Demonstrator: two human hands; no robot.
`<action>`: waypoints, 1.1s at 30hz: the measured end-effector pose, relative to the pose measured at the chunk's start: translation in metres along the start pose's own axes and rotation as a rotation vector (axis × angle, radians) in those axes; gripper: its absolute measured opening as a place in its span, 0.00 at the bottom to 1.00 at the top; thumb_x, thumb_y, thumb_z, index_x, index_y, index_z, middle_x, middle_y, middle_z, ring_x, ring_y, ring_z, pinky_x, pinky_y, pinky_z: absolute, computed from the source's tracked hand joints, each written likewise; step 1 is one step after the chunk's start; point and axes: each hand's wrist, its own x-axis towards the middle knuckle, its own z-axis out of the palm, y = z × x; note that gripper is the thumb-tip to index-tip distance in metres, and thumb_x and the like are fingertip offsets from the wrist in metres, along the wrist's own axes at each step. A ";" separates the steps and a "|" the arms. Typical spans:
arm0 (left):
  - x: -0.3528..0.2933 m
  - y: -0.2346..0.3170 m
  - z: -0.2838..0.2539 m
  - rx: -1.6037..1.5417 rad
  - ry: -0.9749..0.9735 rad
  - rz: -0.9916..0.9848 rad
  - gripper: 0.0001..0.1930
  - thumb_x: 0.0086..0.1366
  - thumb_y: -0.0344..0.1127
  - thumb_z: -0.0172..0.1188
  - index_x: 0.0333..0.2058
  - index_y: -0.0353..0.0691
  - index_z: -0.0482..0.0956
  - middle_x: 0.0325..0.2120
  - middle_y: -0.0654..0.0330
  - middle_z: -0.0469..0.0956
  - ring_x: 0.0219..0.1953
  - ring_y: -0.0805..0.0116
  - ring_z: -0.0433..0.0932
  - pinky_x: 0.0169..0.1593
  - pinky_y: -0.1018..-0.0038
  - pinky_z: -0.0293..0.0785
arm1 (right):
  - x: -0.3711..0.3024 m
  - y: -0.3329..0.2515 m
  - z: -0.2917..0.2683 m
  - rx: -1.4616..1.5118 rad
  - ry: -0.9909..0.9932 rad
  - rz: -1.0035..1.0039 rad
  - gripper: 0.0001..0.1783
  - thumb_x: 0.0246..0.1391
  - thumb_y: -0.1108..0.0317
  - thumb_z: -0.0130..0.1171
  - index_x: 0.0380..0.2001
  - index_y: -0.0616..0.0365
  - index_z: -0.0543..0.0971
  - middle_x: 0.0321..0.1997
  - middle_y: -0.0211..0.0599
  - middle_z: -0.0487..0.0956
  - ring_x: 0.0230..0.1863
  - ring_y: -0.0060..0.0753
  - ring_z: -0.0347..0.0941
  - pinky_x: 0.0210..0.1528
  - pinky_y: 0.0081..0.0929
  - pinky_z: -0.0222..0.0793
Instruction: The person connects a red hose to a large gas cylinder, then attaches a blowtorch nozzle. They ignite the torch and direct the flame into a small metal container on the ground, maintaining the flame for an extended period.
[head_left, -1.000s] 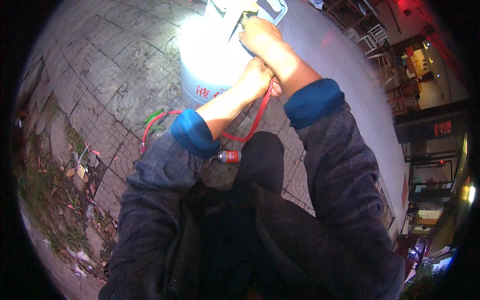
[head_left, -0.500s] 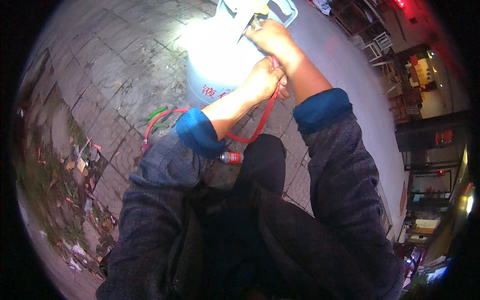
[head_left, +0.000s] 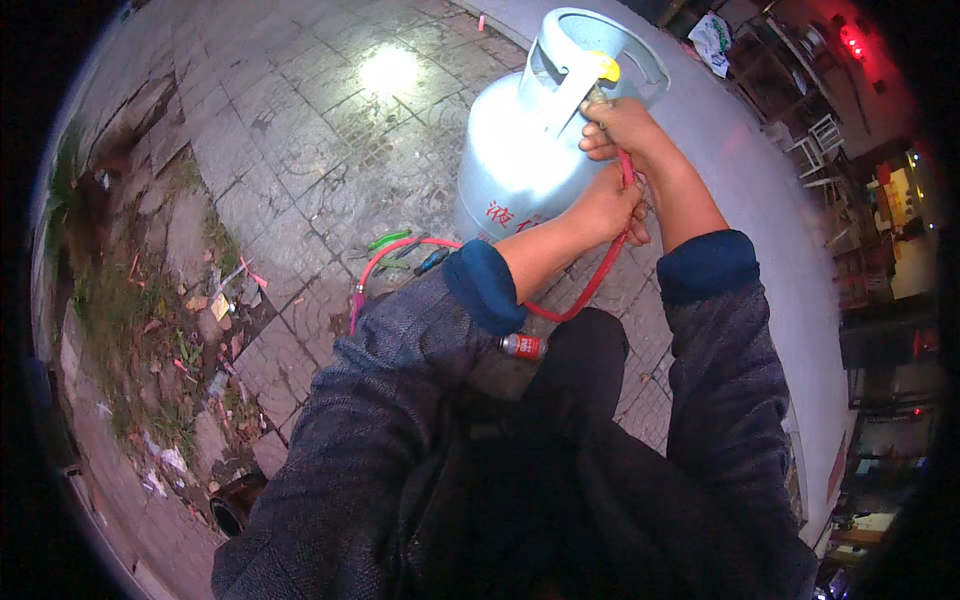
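Note:
A silver-grey gas cylinder (head_left: 490,160) stands upright before me, with a ring-shaped collar and a yellow valve knob (head_left: 606,66) on top. My right hand (head_left: 622,128) is closed around the metal fitting (head_left: 597,96) just below that knob, where the hose meets the valve. Lower down, my left hand (head_left: 612,207) grips the red gas hose (head_left: 603,272) near its upper end. The hose loops below my left forearm and comes out on the left, ending in a pinkish piece on the paving. Exactly how the fitting sits on the valve is hidden by my fingers.
Green-handled tools (head_left: 388,242) and a dark blue-black tool (head_left: 432,261) lie on the paving left of the cylinder. A small red can (head_left: 523,346) lies beside my knee. Litter and weeds cover a broken strip at left, near a dark pipe end (head_left: 232,508). White stools (head_left: 825,135) stand far right.
The view has shifted, so the cylinder and both hands sit further right and lower, and the lamp's bright spot now falls on the paving. Both hands keep their holds.

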 end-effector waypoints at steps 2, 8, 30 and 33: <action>0.000 0.000 0.003 0.102 0.053 0.174 0.09 0.74 0.29 0.43 0.43 0.28 0.68 0.25 0.52 0.76 0.25 0.59 0.82 0.26 0.66 0.80 | -0.003 0.001 0.007 -0.797 0.357 -0.417 0.28 0.57 0.49 0.65 0.37 0.71 0.83 0.33 0.56 0.84 0.35 0.48 0.84 0.39 0.47 0.79; -0.008 0.003 0.001 0.035 0.049 -0.009 0.12 0.74 0.31 0.47 0.47 0.29 0.74 0.34 0.54 0.80 0.30 0.66 0.81 0.33 0.68 0.78 | -0.006 0.011 0.004 0.252 0.019 -0.023 0.30 0.59 0.48 0.61 0.41 0.72 0.82 0.38 0.62 0.83 0.33 0.53 0.84 0.44 0.48 0.79; -0.007 0.003 0.000 0.094 0.016 0.085 0.12 0.76 0.33 0.46 0.33 0.31 0.70 0.24 0.56 0.76 0.25 0.58 0.84 0.30 0.66 0.85 | 0.002 0.007 -0.002 -0.059 0.015 -0.011 0.26 0.64 0.49 0.58 0.46 0.65 0.82 0.43 0.48 0.85 0.41 0.47 0.84 0.40 0.41 0.81; -0.005 0.003 0.000 0.089 0.016 0.083 0.11 0.76 0.34 0.45 0.37 0.31 0.69 0.24 0.55 0.76 0.24 0.58 0.84 0.30 0.65 0.86 | 0.003 0.014 -0.003 0.546 -0.081 0.047 0.24 0.65 0.50 0.59 0.45 0.64 0.79 0.35 0.48 0.83 0.36 0.43 0.84 0.32 0.36 0.81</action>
